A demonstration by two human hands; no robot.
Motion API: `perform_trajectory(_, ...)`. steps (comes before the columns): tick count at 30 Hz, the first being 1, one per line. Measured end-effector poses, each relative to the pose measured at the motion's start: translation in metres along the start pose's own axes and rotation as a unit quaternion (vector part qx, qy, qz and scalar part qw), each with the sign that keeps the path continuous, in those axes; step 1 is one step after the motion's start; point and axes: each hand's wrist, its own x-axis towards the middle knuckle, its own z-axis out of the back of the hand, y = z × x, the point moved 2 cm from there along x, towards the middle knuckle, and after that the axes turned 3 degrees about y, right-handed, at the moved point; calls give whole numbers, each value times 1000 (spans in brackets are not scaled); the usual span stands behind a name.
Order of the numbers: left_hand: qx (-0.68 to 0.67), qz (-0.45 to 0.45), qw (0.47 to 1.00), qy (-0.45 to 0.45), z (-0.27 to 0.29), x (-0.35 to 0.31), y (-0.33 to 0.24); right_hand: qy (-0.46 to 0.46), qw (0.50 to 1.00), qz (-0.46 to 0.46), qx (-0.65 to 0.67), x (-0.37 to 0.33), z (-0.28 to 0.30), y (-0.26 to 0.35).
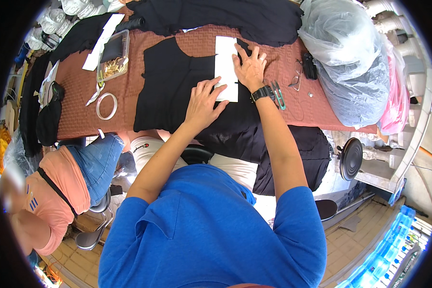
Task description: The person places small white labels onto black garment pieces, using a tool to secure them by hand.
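A piece of black fabric point(165, 79) lies spread on the cloth-covered table, its near part hanging over the front edge toward my lap. On top of it rests a white rectangular card point(227, 72), upright along my line of view, with a small dark notch on its right edge. My left hand point(202, 104) lies flat with fingers apart, its fingertips on the card's lower left edge and the palm on the fabric. Farther up, my right hand point(251, 69) spreads its fingers over the card's right edge and the fabric beside it. Neither hand grips anything.
Green-handled thread snips point(278, 95), eyeglasses point(296, 79) and a black case point(309, 66) lie right of my wrist. A large plastic bag point(345, 62) fills the right end. At left are a clear box point(126, 62) and a tape ring point(114, 108). A person point(57, 192) sits at left.
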Motion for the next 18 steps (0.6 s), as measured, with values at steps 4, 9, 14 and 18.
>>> perform_trajectory(4, 2, 0, 1000, 0, 0, 0, 0, 2, 1000, -4, -3, -1, 1, 1)
perform_trajectory(9, 0, 2, 1000, -6, 0, -1, 0, -1, 1000, -2, -9, -1, 0, 1)
perform_trajectory(14, 0, 10, 1000, 0, -1, -1, 0, 13, 1000, -7, -21, 0, 0, 2)
perform_trajectory(18, 3, 13, 1000, 3, -1, -1, 0, 22, 1000, -10, -20, 0, 1, 2)
